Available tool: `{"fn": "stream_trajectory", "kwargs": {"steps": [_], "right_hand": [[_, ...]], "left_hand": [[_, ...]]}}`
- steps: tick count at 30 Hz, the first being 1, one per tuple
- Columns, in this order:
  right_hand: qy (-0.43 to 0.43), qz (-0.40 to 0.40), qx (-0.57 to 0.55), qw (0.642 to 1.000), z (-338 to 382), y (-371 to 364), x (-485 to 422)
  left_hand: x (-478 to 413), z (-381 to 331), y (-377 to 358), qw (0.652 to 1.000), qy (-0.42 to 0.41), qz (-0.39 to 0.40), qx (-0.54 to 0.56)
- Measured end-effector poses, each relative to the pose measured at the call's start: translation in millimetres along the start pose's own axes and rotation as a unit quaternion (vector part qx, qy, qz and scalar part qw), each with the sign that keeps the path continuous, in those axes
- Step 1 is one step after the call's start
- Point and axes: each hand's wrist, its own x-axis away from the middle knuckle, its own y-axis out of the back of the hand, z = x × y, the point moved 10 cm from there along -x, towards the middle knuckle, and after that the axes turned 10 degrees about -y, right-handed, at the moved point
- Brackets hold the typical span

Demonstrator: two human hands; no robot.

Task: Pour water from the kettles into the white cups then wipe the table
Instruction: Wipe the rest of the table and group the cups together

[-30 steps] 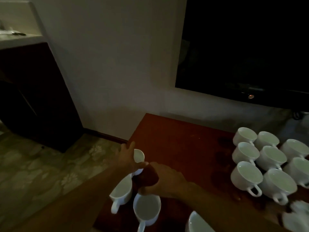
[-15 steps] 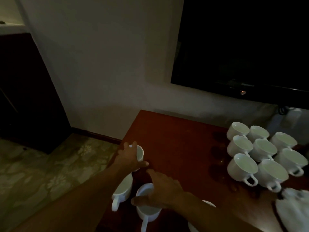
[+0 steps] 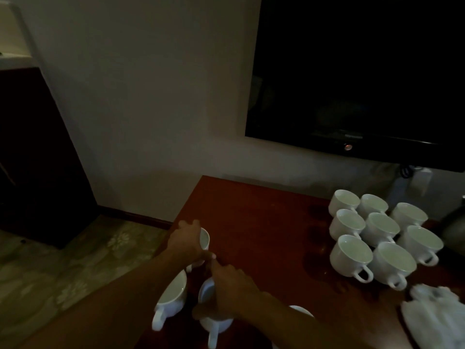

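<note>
A dim room with a pale wall (image 3: pixel 151 109) has a black television (image 3: pixel 364 71) mounted at one o'clock, a dark cabinet (image 3: pixel 37 159) at nine o'clock, and a patterned floor (image 3: pixel 63 260) below it. A reddish-brown bench (image 3: pixel 256 222) runs from the centre toward four o'clock. At three o'clock on it stands a cluster of eight white cups (image 3: pixel 377 227), upright, packed close and touching, with the nearest handles turned toward the viewer. Just past them, at the right edge, is a dark rounded vessel (image 3: pixel 453 225), too dim to make out. A crumpled white cloth (image 3: pixel 432 316) lies at four o'clock, near the cluster. At the bench's left edge, near six o'clock, the left hand (image 3: pixel 187 241) has its fingers wrapped round a tilted cup (image 3: pixel 204 239), whose mouth faces right. The right hand (image 3: pixel 231 290) lies over the near cup (image 3: pixel 214 321), with the thumb curled against its side and the forefinger stretched toward the tilted cup; its handle points toward the viewer. Just beside it at seven o'clock stands a left cup (image 3: pixel 173 295), also upright. The rim of another cup (image 3: pixel 302 311) shows behind the right forearm.
</note>
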Motion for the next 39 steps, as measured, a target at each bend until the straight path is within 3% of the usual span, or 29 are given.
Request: {"fn": "stream_trajectory", "kwargs": {"steps": [6,13,25,39], "right_hand": [[-0.01,-0.092,-0.021,0.995,-43,59,16],[-0.067,-0.134,-0.042,0.988,-141,113,47],[-0.133,-0.116,-0.04,0.984,-309,116,85],[-0.113,-0.074,0.005,0.991,-355,101,79]], "left_hand": [[-5,-47,11,1.0,-0.03,-0.003,-0.011],[-14,-132,-8,0.998,-0.063,0.017,-0.005],[-7,-285,-89,0.99,-0.118,0.078,-0.006],[11,-335,-129,0.994,-0.08,0.071,-0.018]]}}
